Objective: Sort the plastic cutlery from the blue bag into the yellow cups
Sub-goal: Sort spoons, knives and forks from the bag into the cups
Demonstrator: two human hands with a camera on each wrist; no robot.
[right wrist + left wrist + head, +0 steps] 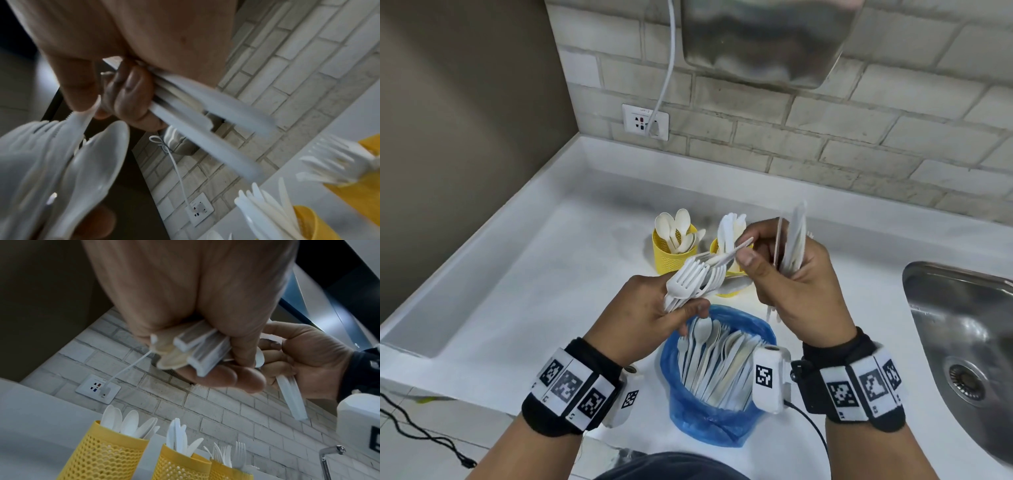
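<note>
Left hand (654, 308) clenches mixed fork bundle (688, 277) above blue bag (709, 421). Right hand (798, 274) grips knife stack (792, 236), thumb and forefinger pinching one knife (732, 253) out of bundle, likely pre-sorting by type before yellow cups (673, 257).

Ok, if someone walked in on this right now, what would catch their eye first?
Probably the two hands raised over the counter: the left hand grips a fan of white forks, and the right hand holds a bundle of knives. Right below them stands the blue bag, stuffed with more cutlery, and behind them the yellow cups, one full of spoons.
</note>
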